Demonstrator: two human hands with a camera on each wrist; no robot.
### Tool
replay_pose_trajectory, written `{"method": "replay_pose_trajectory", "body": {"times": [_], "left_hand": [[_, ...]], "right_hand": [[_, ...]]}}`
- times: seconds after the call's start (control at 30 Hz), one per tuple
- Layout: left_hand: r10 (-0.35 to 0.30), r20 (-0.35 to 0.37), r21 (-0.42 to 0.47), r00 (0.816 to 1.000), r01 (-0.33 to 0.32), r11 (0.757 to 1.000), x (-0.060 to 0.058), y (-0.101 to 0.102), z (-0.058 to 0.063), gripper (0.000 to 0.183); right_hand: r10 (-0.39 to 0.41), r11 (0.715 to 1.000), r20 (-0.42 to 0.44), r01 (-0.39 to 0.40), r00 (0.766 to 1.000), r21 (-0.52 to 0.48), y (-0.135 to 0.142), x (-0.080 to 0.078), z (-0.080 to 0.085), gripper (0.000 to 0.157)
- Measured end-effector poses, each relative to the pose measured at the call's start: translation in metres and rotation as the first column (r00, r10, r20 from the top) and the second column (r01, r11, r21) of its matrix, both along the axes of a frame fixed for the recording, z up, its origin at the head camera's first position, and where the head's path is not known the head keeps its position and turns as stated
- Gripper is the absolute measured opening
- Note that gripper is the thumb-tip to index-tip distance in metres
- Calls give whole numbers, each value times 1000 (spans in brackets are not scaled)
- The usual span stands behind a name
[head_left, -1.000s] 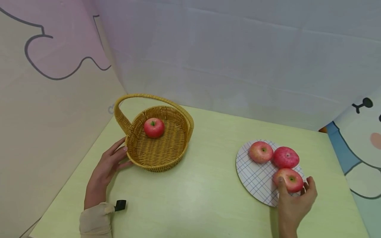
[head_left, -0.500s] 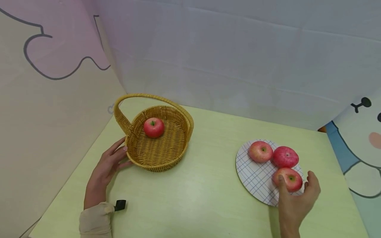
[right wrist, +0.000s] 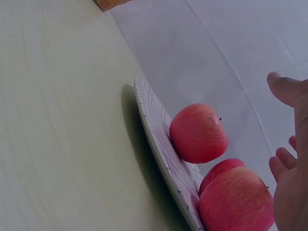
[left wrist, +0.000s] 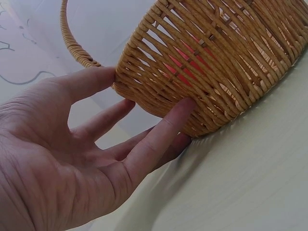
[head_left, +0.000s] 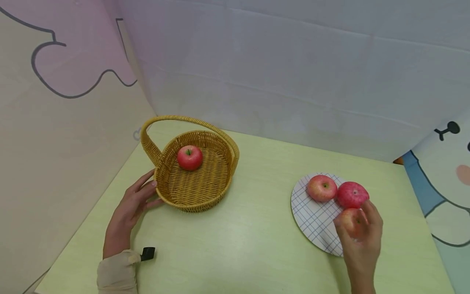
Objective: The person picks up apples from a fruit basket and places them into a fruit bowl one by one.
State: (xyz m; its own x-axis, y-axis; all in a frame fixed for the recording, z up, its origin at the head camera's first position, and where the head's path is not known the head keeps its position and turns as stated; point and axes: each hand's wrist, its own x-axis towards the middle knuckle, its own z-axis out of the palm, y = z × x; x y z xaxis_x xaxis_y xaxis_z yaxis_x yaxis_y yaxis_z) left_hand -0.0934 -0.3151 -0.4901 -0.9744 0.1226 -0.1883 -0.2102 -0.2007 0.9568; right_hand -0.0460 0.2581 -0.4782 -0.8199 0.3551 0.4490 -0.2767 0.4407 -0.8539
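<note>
A wicker basket (head_left: 194, 192) with a tall handle stands on the left, one red apple (head_left: 189, 158) inside it. My left hand (head_left: 129, 207) touches the basket's outer left side with fairly straight fingers; the left wrist view shows the thumb (left wrist: 156, 139) against the weave. On the right, a round checked plate (head_left: 312, 224) bears three apples: a yellowish-red one (head_left: 322, 188), a deeper red one (head_left: 352, 194) and a near one (head_left: 346, 222). Over the near apple hovers my right hand (head_left: 361, 247), thumb and fingers spread, partly hiding it. In the right wrist view that hand is apart from the apples.
The pale table (head_left: 238, 245) extends between basket and plate. A whitish sheet (head_left: 275, 81) hangs behind it, and printed cloth (head_left: 73, 163) borders the left. A small black object (head_left: 148, 253) sticks out at the left sleeve.
My right hand has come off the near apple's side and shifted slightly left and over it. The left hand, basket and apples have stayed in place.
</note>
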Motion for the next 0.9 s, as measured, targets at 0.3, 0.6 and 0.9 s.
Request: {"method": "replay_pose_trajectory", "body": {"times": [0.3, 0.6, 0.9], "left_hand": [[5, 7, 2, 1000, -5, 1000, 0, 0, -1, 59], [14, 16, -5, 1000, -14, 1000, 1, 1, 2, 59], [24, 20, -3, 1000, -24, 1000, 1, 2, 2, 59]], "right_hand": [[324, 914, -250, -370, 913, -165, 0, -9, -5, 81], [486, 829, -253, -533, 837, -169, -8, -15, -3, 86], [520, 846, -203, -533, 830, -9, -25, -20, 4, 86]]}}
